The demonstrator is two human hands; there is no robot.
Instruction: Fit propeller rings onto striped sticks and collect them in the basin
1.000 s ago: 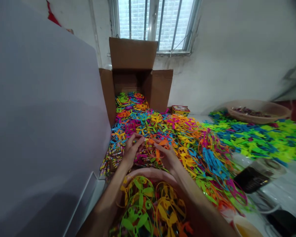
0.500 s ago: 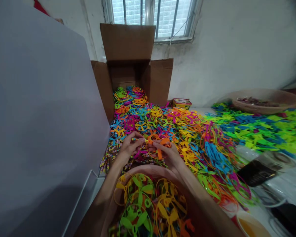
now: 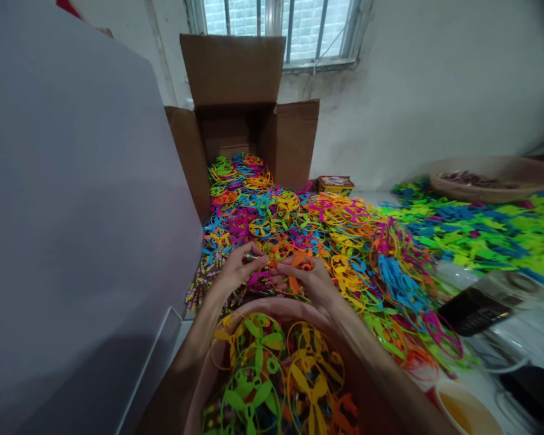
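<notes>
My left hand (image 3: pixel 240 269) pinches a thin little stick (image 3: pixel 250 257) with coloured bands. Close beside it, my right hand (image 3: pixel 315 281) is closed on an orange propeller ring (image 3: pixel 294 283), a flat toy with blades. The stick's inner end is near the orange hub, but fingers hide whether they touch. Below my wrists stands a pink basin (image 3: pixel 283 307) holding yellow, green and orange propeller rings (image 3: pixel 254 399). Behind my hands spreads a heap of multicoloured propeller rings (image 3: pixel 288 205). More banded sticks (image 3: pixel 199 287) lie in a pile to the left of my left hand.
An open cardboard box (image 3: pixel 297 142) on its side spills rings at the back. A pale panel (image 3: pixel 95 181) walls off the left. Rightward are green and blue plastic pieces (image 3: pixel 480 226), a wide bowl (image 3: pixel 489 190), a dark-labelled container (image 3: pixel 480 305) and a cup (image 3: pixel 465 411).
The orange propeller ring has turned slightly in my right hand, so its hoop shows less. My left hand still pinches the stick. The view has shifted a little.
</notes>
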